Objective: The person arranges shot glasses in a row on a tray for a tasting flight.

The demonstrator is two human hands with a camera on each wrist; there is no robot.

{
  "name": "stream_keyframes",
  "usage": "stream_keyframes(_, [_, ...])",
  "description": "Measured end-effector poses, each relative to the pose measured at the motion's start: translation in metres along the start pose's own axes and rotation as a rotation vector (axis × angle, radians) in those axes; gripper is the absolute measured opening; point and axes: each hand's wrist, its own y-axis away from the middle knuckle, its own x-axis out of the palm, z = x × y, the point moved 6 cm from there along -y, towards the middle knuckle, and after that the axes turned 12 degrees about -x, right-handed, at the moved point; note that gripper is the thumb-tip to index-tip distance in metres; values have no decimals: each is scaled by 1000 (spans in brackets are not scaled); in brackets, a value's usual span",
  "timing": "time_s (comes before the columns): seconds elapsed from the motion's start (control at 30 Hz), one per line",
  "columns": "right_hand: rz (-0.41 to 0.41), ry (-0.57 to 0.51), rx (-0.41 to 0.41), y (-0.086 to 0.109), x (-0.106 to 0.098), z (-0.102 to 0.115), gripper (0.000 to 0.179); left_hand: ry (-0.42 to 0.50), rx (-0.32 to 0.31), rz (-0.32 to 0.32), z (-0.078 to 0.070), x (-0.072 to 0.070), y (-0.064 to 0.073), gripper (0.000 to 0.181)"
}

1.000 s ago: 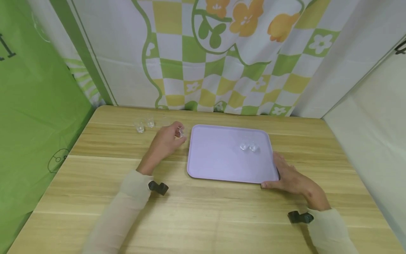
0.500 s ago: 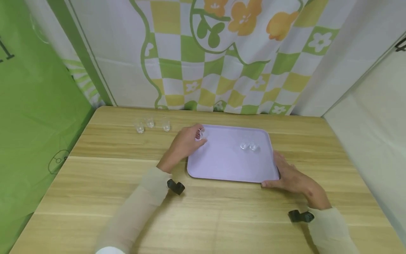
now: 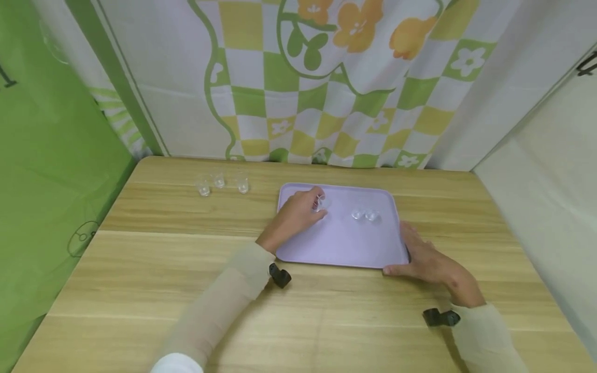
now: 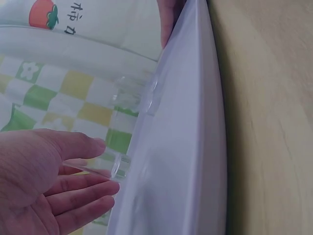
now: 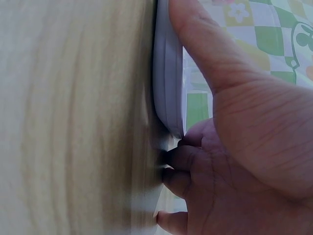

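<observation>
My left hand (image 3: 297, 213) reaches over the left part of a lilac tray (image 3: 342, 246), pinching a small clear shot glass (image 3: 323, 203) between thumb and fingers. In the left wrist view the thick base of that shot glass (image 4: 120, 166) points toward the tray. Two more clear shot glasses (image 3: 365, 214) stand side by side on the tray's right half. At the near right corner my right hand (image 3: 431, 261) holds the tray, thumb along the front edge and fingers along the right side. The right wrist view shows the thumb against the rim and the fingertips low by the corner.
Three clear shot glasses (image 3: 243, 184) stand on the wooden table (image 3: 163, 217) at the back left, outside the tray. A checked green and yellow curtain (image 3: 322, 114) hangs behind the table's far edge. Green cloth (image 3: 60, 171) lines the left side.
My left hand has carried the shot glass rightward from the table left of the tray to over the tray, uncovering a third glass at the back left. The right hand stays at the corner.
</observation>
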Motion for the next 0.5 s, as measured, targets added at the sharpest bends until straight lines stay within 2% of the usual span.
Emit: stream_keyframes(0.5, [-14, -9, -27, 0, 0, 1, 129, -42, 7, 31, -18, 26, -15, 39])
